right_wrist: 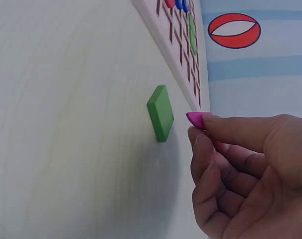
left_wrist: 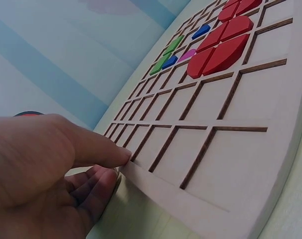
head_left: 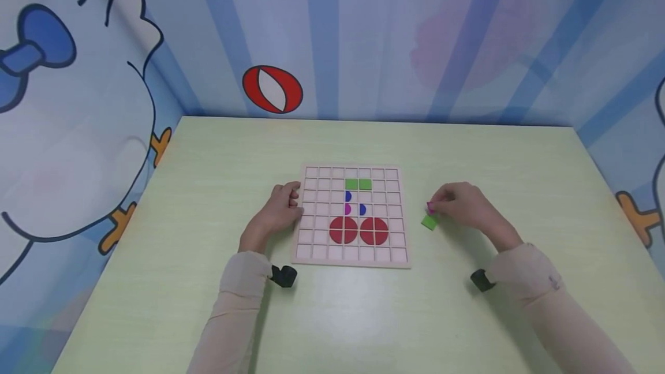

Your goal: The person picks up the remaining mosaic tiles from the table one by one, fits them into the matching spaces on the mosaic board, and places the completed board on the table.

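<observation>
A pale wooden grid board [head_left: 311, 238] lies on the table, bearing red quarter-round pieces that form two discs [head_left: 343, 230], two green squares [head_left: 351, 184], two blue half-rounds [head_left: 362, 209] and a pink half-round [head_left: 347, 209]. My left hand [head_left: 277, 208] holds the board's left edge, thumb on the rim [left_wrist: 156, 186] and the other fingers bent beside it. To the right of the board, my right hand [head_left: 461, 205] pinches a small pink piece [right_wrist: 197, 119] between thumb and forefinger, its full shape partly covered. Just beside that hand, a loose green square piece [right_wrist: 161, 113] lies on the table.
The light wood-coloured table [head_left: 353, 322] meets a blue striped wall [head_left: 374, 39] at its back edge. Cartoon figures are printed on the walls, with a red and white ball [head_left: 272, 89] among them. Black wrist devices [head_left: 283, 276] sit at both cuffs.
</observation>
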`<move>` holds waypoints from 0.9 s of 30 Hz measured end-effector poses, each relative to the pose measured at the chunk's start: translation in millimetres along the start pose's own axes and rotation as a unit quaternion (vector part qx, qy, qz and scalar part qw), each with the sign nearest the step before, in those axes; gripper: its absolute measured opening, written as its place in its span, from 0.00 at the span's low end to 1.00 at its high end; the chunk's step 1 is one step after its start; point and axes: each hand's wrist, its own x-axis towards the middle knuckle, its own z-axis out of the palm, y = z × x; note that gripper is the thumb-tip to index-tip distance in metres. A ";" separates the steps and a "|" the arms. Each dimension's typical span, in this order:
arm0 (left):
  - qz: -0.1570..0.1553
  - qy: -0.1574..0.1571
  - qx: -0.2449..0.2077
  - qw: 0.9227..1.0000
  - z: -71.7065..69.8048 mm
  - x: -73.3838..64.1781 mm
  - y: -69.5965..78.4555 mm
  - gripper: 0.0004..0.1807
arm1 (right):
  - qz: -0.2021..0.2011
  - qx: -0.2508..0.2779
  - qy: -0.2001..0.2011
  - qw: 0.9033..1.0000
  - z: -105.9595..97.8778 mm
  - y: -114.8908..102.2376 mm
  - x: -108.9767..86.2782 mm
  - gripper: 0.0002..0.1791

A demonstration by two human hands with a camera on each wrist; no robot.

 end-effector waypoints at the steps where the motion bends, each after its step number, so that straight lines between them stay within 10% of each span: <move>1: 0.000 0.000 0.000 1.000 0.3 0.1 0.2 0.34 | 0.003 0.007 0.001 1.000 0.1 -1.4 0.7 0.13; 12: -0.012 -0.002 0.002 1.000 0.8 -0.4 1.6 0.34 | 0.037 0.124 -0.021 0.991 10.3 -25.7 8.4 0.15; 27: 0.006 -0.004 0.002 1.000 -1.0 0.0 0.9 0.34 | 0.021 0.115 -0.002 0.993 33.5 -60.9 28.8 0.12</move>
